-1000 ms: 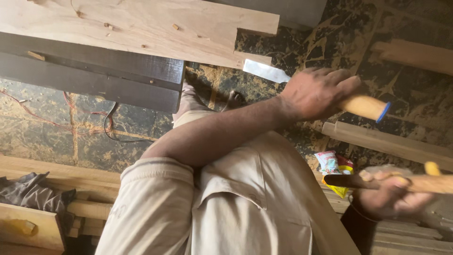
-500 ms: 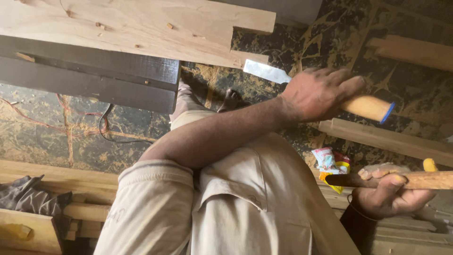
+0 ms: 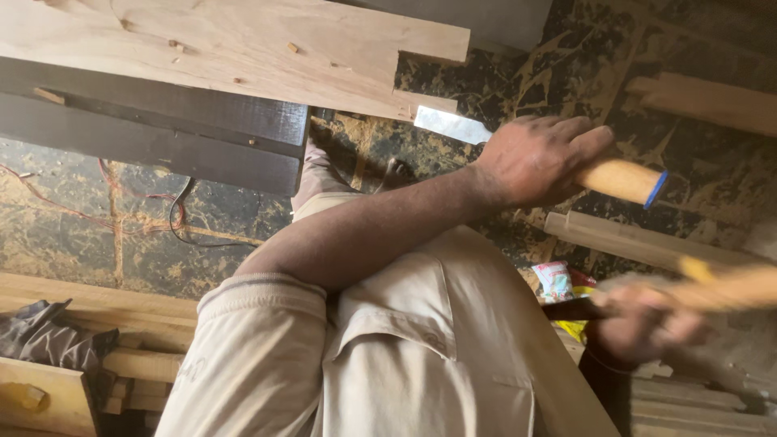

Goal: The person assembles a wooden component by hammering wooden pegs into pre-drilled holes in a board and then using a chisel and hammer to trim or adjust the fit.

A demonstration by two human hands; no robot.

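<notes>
The left hand (image 3: pixel 534 158) was wrapped tight around the pale wooden handle of a chisel (image 3: pixel 623 180), fingers closed over it with the blue-ringed butt sticking out past the fist. The right hand (image 3: pixel 647 328) was closed on a wooden-handled tool (image 3: pixel 728 283), though motion blur hid how the fingers sat and what kind of head it carried.

In the head view, the left arm crossed the body, and the chisel's flat steel blade (image 3: pixel 449 125) met the light plank (image 3: pixel 243 48) at the inner corner of a notch cut in its end. The plank rested on a dark beam (image 3: pixel 162 133). The right hand hung lower and well apart from the chisel's butt. A loose strip of timber (image 3: pixel 639 243) and a small bright packet (image 3: pixel 554 279) lay on the floor between the two hands.

Judging from this, good work here called for holding the blade steady on the notch corner, keeping handle and blade in one line, and keeping the left fingers below the butt so that any blow would meet wood squarely.
</notes>
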